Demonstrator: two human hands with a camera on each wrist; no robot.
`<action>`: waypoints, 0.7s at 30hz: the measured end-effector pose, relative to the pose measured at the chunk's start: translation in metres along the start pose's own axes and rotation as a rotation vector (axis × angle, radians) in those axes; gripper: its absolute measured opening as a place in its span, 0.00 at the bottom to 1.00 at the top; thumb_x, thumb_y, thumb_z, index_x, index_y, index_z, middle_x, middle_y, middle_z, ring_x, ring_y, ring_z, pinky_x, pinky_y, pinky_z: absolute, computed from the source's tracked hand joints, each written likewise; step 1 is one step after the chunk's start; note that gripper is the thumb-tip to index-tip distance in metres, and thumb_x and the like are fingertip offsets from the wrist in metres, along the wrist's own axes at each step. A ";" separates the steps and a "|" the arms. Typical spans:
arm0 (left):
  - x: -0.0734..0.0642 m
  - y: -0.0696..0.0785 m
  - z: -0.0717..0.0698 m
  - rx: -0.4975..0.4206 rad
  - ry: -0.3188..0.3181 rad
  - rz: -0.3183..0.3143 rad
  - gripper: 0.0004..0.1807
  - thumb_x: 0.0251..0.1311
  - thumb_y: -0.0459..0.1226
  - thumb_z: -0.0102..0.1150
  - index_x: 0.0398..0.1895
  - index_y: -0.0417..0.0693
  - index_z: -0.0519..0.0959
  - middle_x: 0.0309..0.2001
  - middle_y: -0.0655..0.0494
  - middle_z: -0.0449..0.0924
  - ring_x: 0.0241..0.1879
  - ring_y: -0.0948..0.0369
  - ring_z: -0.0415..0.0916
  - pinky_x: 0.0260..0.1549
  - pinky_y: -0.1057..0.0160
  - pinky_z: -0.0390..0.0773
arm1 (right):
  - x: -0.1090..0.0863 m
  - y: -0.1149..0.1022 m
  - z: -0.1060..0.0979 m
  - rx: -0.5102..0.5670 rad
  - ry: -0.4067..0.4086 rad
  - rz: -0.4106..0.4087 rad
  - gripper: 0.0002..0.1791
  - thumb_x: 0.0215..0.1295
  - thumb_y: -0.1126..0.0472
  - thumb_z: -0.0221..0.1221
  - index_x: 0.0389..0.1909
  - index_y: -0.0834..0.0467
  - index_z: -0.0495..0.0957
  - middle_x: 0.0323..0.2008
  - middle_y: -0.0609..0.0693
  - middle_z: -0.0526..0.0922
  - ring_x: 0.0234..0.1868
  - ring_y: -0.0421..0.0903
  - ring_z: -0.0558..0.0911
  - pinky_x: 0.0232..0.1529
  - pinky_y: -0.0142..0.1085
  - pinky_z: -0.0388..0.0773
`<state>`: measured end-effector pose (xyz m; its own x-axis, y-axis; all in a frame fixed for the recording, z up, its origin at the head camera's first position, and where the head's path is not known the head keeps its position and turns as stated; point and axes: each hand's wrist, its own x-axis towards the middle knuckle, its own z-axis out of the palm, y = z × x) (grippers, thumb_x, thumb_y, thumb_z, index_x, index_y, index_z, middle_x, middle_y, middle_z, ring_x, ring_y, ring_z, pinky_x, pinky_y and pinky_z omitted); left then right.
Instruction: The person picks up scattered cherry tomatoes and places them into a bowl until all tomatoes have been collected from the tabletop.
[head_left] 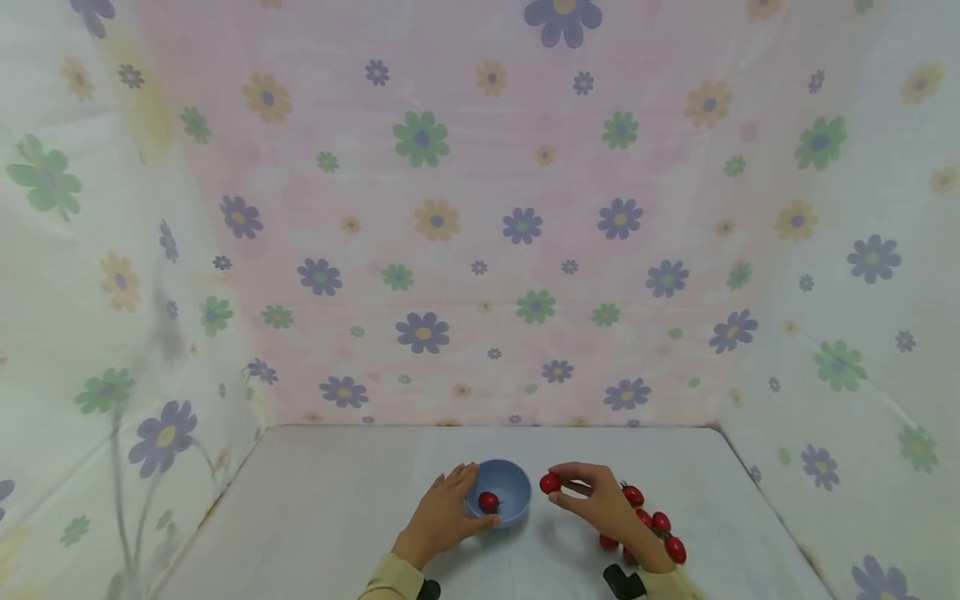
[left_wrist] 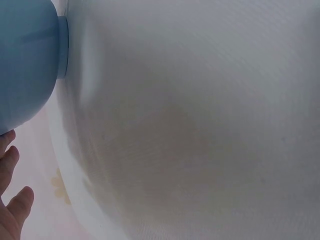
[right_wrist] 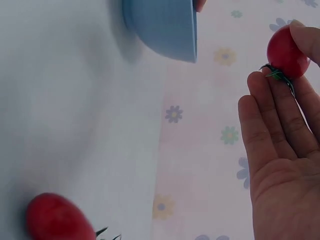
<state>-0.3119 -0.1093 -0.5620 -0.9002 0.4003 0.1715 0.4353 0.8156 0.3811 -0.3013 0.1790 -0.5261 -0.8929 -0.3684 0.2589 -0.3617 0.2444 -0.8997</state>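
A small blue bowl (head_left: pixel 506 472) stands on the white table, with one red cherry tomato (head_left: pixel 488 502) inside. My left hand (head_left: pixel 447 510) holds the bowl from its left side, thumb at the near rim and fingers at the far left. In the left wrist view, fingertips touch the bowl's wall (left_wrist: pixel 25 60). Just right of the bowl and apart from it, my right hand (head_left: pixel 603 504) pinches another cherry tomato (head_left: pixel 550 483) between thumb and fingers. Its green stem (right_wrist: pixel 276 74) shows in the right wrist view, where the other fingers extend below.
Several more cherry tomatoes (head_left: pixel 661 522) lie on the table right of the bowl, partly hidden under my right forearm. One tomato (right_wrist: pixel 57 217) shows in the right wrist view's lower left. Flower-patterned sheeting (head_left: pixel 480 250) encloses the table's back and sides.
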 end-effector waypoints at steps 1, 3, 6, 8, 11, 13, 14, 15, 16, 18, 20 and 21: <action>0.000 0.000 0.000 -0.001 -0.003 -0.006 0.54 0.46 0.72 0.50 0.67 0.43 0.63 0.68 0.51 0.62 0.68 0.50 0.56 0.63 0.41 0.57 | 0.001 -0.005 0.001 -0.001 -0.006 -0.011 0.18 0.56 0.59 0.65 0.49 0.56 0.78 0.44 0.50 0.84 0.49 0.46 0.81 0.52 0.44 0.76; 0.000 0.001 0.000 -0.004 -0.004 -0.009 0.54 0.45 0.72 0.51 0.67 0.43 0.63 0.67 0.50 0.62 0.68 0.50 0.57 0.63 0.41 0.58 | 0.002 -0.014 0.003 0.012 -0.018 -0.017 0.18 0.56 0.60 0.65 0.49 0.57 0.78 0.44 0.51 0.84 0.49 0.47 0.81 0.52 0.45 0.75; 0.000 0.001 0.000 -0.002 -0.007 -0.016 0.54 0.45 0.72 0.51 0.67 0.43 0.63 0.67 0.51 0.62 0.68 0.51 0.57 0.63 0.41 0.57 | 0.005 -0.023 0.005 0.011 -0.029 -0.017 0.18 0.57 0.61 0.64 0.49 0.57 0.78 0.44 0.52 0.83 0.49 0.46 0.81 0.52 0.42 0.76; 0.000 0.001 0.000 0.004 -0.011 -0.018 0.54 0.45 0.72 0.50 0.67 0.43 0.63 0.67 0.51 0.62 0.68 0.51 0.56 0.63 0.42 0.57 | 0.006 -0.025 0.008 0.025 -0.029 -0.002 0.18 0.57 0.61 0.65 0.49 0.57 0.78 0.44 0.52 0.83 0.49 0.46 0.80 0.53 0.43 0.75; 0.000 0.000 0.001 0.014 -0.020 -0.019 0.54 0.45 0.72 0.49 0.68 0.43 0.62 0.68 0.51 0.62 0.68 0.51 0.56 0.64 0.42 0.57 | 0.008 -0.026 0.010 0.028 -0.025 -0.001 0.18 0.56 0.61 0.65 0.49 0.57 0.78 0.44 0.52 0.83 0.49 0.47 0.80 0.53 0.45 0.75; 0.000 0.000 0.001 0.016 -0.018 -0.013 0.54 0.46 0.72 0.49 0.68 0.43 0.62 0.68 0.51 0.61 0.68 0.51 0.56 0.64 0.42 0.57 | 0.010 -0.023 0.012 0.037 -0.027 -0.005 0.18 0.56 0.62 0.65 0.49 0.57 0.78 0.45 0.52 0.83 0.50 0.48 0.80 0.54 0.47 0.74; 0.000 0.000 0.000 0.016 -0.015 -0.008 0.54 0.46 0.72 0.49 0.68 0.43 0.62 0.68 0.51 0.61 0.68 0.51 0.56 0.64 0.42 0.57 | 0.012 -0.019 0.013 0.039 -0.025 -0.009 0.18 0.56 0.62 0.65 0.49 0.57 0.78 0.45 0.51 0.83 0.50 0.47 0.80 0.54 0.46 0.75; 0.000 0.000 0.000 0.016 -0.012 -0.005 0.54 0.46 0.72 0.49 0.68 0.43 0.62 0.68 0.51 0.61 0.68 0.51 0.56 0.64 0.42 0.57 | 0.014 -0.015 0.014 0.036 -0.023 -0.016 0.18 0.56 0.62 0.65 0.49 0.56 0.78 0.45 0.50 0.83 0.50 0.47 0.80 0.53 0.45 0.75; 0.000 -0.001 0.001 0.019 -0.007 -0.002 0.54 0.47 0.72 0.49 0.68 0.42 0.62 0.68 0.51 0.61 0.68 0.51 0.56 0.64 0.42 0.57 | 0.015 -0.010 0.015 0.037 -0.023 -0.021 0.18 0.55 0.61 0.66 0.49 0.55 0.78 0.45 0.50 0.83 0.50 0.46 0.80 0.53 0.44 0.75; 0.000 -0.001 0.001 0.021 -0.001 0.001 0.53 0.47 0.71 0.50 0.67 0.42 0.62 0.68 0.51 0.62 0.68 0.51 0.56 0.63 0.42 0.57 | 0.018 -0.001 0.017 0.035 -0.021 -0.035 0.18 0.55 0.60 0.66 0.49 0.54 0.78 0.46 0.49 0.82 0.50 0.45 0.80 0.53 0.42 0.76; 0.001 -0.002 0.002 0.022 0.001 0.001 0.52 0.47 0.70 0.51 0.67 0.42 0.62 0.67 0.51 0.62 0.68 0.51 0.56 0.63 0.41 0.58 | 0.021 0.007 0.020 0.034 -0.017 -0.046 0.19 0.55 0.58 0.66 0.49 0.53 0.79 0.46 0.48 0.82 0.50 0.45 0.80 0.53 0.41 0.76; 0.001 -0.002 0.002 0.023 0.003 0.001 0.52 0.47 0.70 0.51 0.67 0.42 0.63 0.67 0.51 0.62 0.68 0.51 0.57 0.63 0.41 0.58 | 0.022 0.008 0.021 0.035 -0.019 -0.051 0.19 0.55 0.57 0.66 0.48 0.52 0.79 0.45 0.48 0.83 0.50 0.45 0.80 0.53 0.42 0.75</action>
<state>-0.3138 -0.1098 -0.5644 -0.8998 0.3998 0.1747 0.4363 0.8245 0.3603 -0.3180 0.1544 -0.5349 -0.8682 -0.3964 0.2984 -0.3967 0.1933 -0.8974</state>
